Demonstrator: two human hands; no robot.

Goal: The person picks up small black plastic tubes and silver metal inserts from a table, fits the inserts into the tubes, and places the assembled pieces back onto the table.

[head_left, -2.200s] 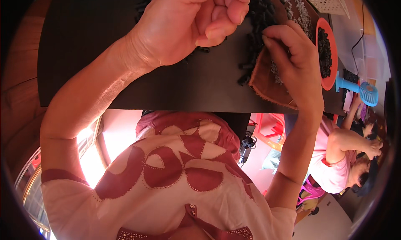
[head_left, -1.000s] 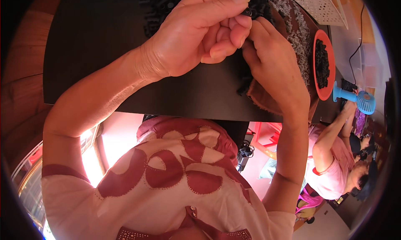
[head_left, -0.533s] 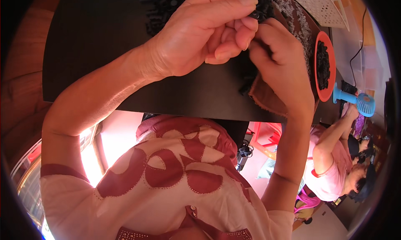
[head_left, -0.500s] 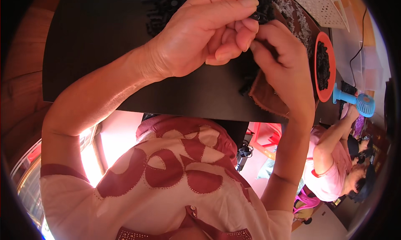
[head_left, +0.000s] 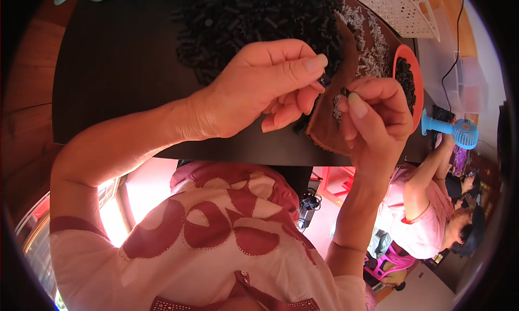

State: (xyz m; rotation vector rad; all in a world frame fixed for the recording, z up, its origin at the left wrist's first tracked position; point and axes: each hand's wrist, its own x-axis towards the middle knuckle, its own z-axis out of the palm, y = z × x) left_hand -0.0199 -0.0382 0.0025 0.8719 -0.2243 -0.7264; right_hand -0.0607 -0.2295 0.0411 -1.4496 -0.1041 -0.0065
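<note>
Black tube (head_left: 324,80) is pinched between the thumb and fingers of the left hand (head_left: 265,86), up over the counter (head_left: 119,84). Near it, the right hand (head_left: 381,113) pinches a tiny dark bit (head_left: 345,92), too small to name. Past them are a brown cloth (head_left: 325,131), a big heap of black tubes (head_left: 254,21), shiny bits (head_left: 374,57) and an orange bowl (head_left: 416,67).

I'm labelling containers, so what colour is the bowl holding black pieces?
The bowl is orange-red; it shows best in the head view.

Left hand (head_left: 265,85): I see it pinching.
Right hand (head_left: 381,115): also pinching, just beside.
Left forearm (head_left: 130,132): slanted inward.
</note>
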